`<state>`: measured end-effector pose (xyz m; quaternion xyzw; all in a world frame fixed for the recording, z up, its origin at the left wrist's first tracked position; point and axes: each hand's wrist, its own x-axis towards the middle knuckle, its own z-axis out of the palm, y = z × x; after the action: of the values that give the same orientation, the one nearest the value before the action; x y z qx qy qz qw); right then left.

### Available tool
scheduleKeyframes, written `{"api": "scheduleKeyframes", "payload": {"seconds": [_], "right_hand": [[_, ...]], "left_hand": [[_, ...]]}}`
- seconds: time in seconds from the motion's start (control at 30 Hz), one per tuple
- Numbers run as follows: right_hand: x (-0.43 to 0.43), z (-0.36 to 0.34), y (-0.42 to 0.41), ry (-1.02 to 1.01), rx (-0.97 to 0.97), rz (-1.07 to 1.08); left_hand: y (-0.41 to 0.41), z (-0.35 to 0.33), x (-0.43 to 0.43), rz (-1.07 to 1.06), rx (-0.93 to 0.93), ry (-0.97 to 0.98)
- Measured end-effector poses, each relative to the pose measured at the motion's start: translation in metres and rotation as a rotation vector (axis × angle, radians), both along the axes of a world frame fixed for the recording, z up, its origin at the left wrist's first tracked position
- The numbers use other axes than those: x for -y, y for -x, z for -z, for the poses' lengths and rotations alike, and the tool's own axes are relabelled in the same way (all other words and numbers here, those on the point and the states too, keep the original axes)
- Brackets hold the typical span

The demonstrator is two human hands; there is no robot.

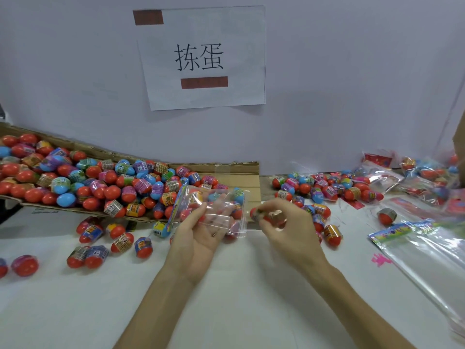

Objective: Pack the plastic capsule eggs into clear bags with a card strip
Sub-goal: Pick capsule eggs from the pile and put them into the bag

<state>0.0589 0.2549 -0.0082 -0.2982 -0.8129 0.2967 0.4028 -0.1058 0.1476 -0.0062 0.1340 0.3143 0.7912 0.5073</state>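
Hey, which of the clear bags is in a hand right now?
The bag held up in the left hand, beside the egg in the right hand; the other bags lie on the table at right.

We see the left hand (201, 230) holding a clear bag (214, 212) (card strip (176, 207) at its left edge), the right hand (284, 225) pinching a capsule egg (259, 214) beside it.

This is looking like a hand-packing bench in a small workshop: a printed paper sign (201, 57) is hanging on a plain partition wall (352, 84), a cardboard sheet (241, 172) is spilling capsule eggs (110, 182) across a white table (75, 311), and clear bags (427, 253) are lying stacked at the right.
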Motion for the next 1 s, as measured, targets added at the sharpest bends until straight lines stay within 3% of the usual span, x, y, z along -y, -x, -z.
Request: {"api": "scheduleKeyframes", "payload": {"seconds": [0.07, 0.13, 0.3, 0.53, 0.77, 0.9, 1.0], "right_hand": [[0.001, -0.008, -0.001, -0.072, -0.172, 0.033], [0.002, -0.014, -0.003, -0.168, -0.22, -0.028], [0.007, -0.007, -0.002, -0.213, -0.07, -0.157], [0.011, -0.005, 0.003, -0.004, -0.192, -0.135], [0.014, -0.005, 0.005, -0.137, -0.194, 0.033], [0.01, -0.005, 0.004, -0.102, -0.192, 0.155], [0.007, -0.004, 0.004, -0.058, -0.161, 0.117]], "left_hand": [[0.0, -0.001, 0.0, 0.007, 0.009, 0.005], [-0.001, -0.002, 0.0, 0.002, 0.003, 0.026], [-0.008, -0.004, 0.001, 0.057, 0.015, 0.021], [-0.014, -0.002, 0.0, 0.124, 0.017, 0.02], [-0.022, 0.004, -0.002, 0.163, -0.039, 0.023], [-0.029, 0.004, -0.002, 0.212, -0.081, 0.069], [-0.032, 0.001, -0.001, 0.232, -0.062, 0.114]]}}
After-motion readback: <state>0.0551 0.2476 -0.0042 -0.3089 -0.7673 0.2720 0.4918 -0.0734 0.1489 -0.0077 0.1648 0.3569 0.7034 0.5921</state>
